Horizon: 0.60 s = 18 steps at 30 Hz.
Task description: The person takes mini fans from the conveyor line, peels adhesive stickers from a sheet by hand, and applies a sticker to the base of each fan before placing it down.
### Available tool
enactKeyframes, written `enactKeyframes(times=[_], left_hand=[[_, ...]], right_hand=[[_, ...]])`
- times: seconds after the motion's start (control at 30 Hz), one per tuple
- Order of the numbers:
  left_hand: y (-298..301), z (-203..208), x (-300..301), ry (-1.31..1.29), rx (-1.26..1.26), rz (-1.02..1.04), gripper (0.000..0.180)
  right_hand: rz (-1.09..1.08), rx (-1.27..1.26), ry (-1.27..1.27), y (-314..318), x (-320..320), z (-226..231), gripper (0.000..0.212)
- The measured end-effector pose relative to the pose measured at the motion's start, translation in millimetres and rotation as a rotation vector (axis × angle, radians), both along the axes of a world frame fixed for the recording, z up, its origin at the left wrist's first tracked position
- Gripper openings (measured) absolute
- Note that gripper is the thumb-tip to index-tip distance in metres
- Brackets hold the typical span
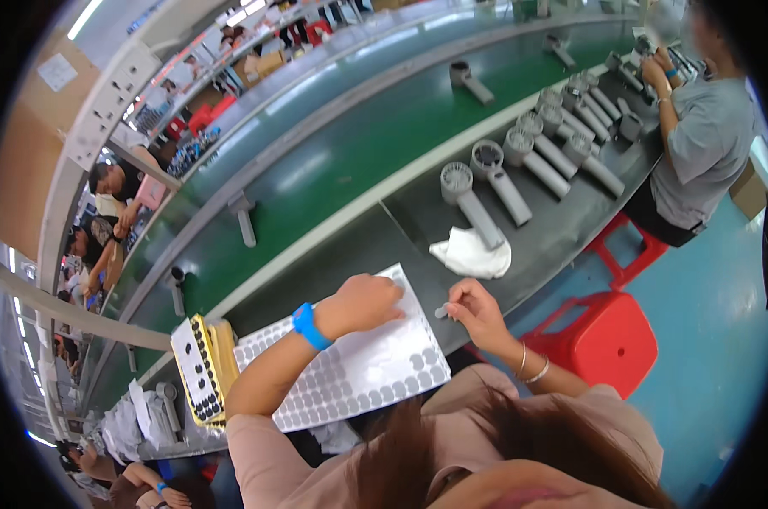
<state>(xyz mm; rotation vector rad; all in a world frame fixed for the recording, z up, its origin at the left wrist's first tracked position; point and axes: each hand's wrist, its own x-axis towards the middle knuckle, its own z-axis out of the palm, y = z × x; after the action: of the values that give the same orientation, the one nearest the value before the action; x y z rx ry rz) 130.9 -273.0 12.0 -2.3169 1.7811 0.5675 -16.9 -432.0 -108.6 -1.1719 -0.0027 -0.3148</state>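
A white sheet [384, 360] with rows of round grey stickers lies in front of me, part of it bare of stickers. Above its upper part is my left hand [367, 303], closed, with the fingers curled under; whether anything is in them is hidden. Just right of the sheet, my right hand [479, 316] is closed in a pinch on a small grey sticker [441, 312]. Beyond that hand rests a crumpled white cloth [473, 253], with the handle end of a grey handheld fan [469, 204] on it.
Several more grey fans [549, 144] line the bench to the right. A green conveyor belt [341, 170] carries spaced-out fans. Yellow-edged sheets with black dots [201, 373] stack at left. A red stool [609, 339] and a co-worker in grey [706, 144] are at right.
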Motion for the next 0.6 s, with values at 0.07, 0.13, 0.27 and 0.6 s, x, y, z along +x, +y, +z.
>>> enactKeyframes(times=[0.07,0.13,0.27,0.6], left_hand=[[-41,-1,12,0.021,-0.191,0.015,0.022],[-85,-17,28,0.001,-0.602,-0.163,0.025],[-147,-28,32,-0.079,-0.699,-0.476,0.038],[-128,-23,52,-0.030,-0.880,-0.381,0.034]], right_hand=[[-0.036,0.052,0.019,4,-1,6,0.018],[-0.047,-0.156,-0.025,4,-2,-2,0.010],[-0.034,-0.265,-0.028,3,2,3,0.005],[-0.027,-0.303,-0.008,4,6,1,0.005]])
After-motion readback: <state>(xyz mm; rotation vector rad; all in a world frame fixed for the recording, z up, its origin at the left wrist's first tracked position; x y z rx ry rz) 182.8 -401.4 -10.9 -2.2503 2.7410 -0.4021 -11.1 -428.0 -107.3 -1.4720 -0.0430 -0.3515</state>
